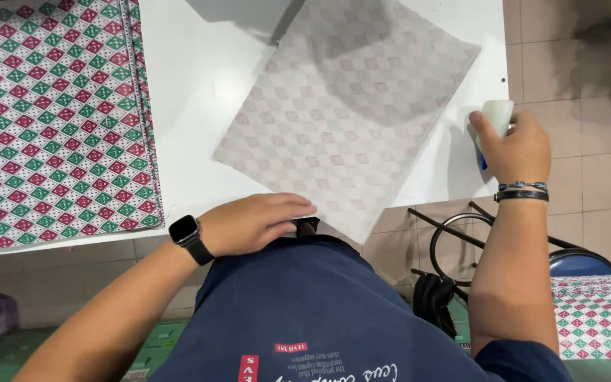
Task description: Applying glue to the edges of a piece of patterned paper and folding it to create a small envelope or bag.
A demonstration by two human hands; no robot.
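A sheet of patterned paper (348, 106) lies face down and skewed on the white table (192, 78), its faint diamond print showing through. My left hand (256, 223) presses flat on the sheet's near corner at the table edge. My right hand (514, 145) grips a small white bottle with a blue tip (495, 120) at the table's right edge, tip pointing down beside the sheet.
A stack of red, green and white diamond-patterned sheets (58, 113) covers the table's left side. More such sheets (599, 315) lie at lower right near a blue chair seat (581, 262) and black metal frame (454, 233). Tiled floor lies beyond.
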